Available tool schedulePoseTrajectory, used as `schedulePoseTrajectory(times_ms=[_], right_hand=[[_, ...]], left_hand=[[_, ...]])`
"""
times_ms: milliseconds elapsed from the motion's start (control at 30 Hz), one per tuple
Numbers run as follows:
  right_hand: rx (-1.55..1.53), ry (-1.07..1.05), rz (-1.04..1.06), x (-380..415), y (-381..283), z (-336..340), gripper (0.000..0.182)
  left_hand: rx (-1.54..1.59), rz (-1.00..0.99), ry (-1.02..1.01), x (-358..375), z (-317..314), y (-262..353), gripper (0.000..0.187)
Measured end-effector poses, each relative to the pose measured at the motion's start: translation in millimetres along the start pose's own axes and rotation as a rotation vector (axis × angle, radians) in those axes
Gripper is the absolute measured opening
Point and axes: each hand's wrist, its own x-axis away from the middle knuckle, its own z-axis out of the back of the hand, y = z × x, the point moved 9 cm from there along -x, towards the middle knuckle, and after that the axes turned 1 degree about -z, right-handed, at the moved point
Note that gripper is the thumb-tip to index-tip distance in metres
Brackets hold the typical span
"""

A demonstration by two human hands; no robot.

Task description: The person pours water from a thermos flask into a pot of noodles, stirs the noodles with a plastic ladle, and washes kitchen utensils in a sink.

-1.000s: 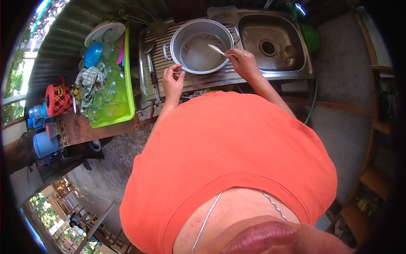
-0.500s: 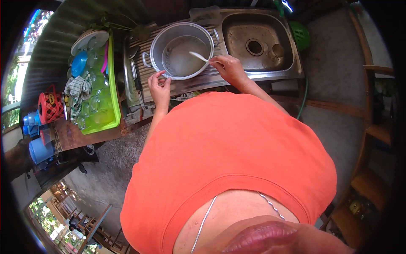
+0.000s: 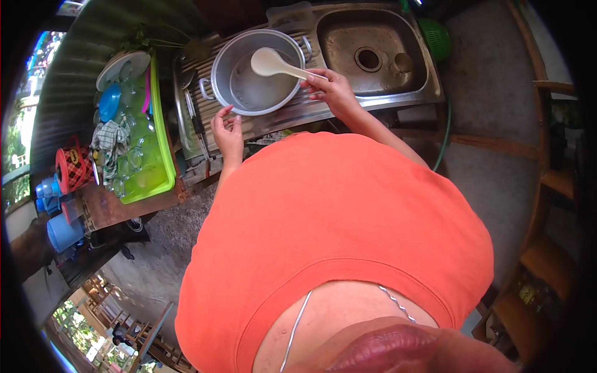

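Note:
My right hand [image 3: 334, 94] is closed on the handle of a white rice paddle [image 3: 268, 61], its broad rounded head over a large aluminium pot [image 3: 217, 65]. Cloudy liquid [image 3: 258, 92] lies in the bottom of the pot, which stands on the ribbed drainboard beside the sink. At the pot's near left side is my left hand [image 3: 229, 135], fingers loosely bent and apart, with fingertips right at the rim.
To the right of the pot is a steel sink [image 3: 342, 37] with a small cup [image 3: 403, 62] in it. A lime-green dish tray [image 3: 163, 137] with glasses and a checked cloth [image 3: 111, 143] stands at left. Long-handled utensils [image 3: 194, 115] lie between tray and pot.
The rice paddle has been raised from inside the pot and turned so its broad face shows. My left hand has shifted slightly away from the rim. The view has moved a little.

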Motion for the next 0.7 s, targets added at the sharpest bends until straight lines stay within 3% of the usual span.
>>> schedulePoseTrajectory(times_ms=[167, 300, 400, 467, 700], right_hand=[[-0.361, -0.112, -0.192, 11, 26, -22, 0.04], [-0.498, -0.146, -0.22, 19, 31, -56, 0.031], [-0.505, -0.239, -0.192, 22, 34, -87, 0.03], [-0.449, -0.33, -0.189, 20, 46, -104, 0.037], [-0.16, -0.398, -0.149, 29, 77, -150, 0.023]], left_hand=[[0.098, -0.096, -0.048, -5, 6, 17, 0.027], [0.142, -0.06, -0.158, -1, 7, 16, 0.022], [0.158, -0.015, -0.319, 5, 0, 17, 0.021], [0.26, 0.045, -0.408, 6, -7, 4, 0.03], [0.574, 0.142, -0.616, 8, -14, 39, 0.05]])
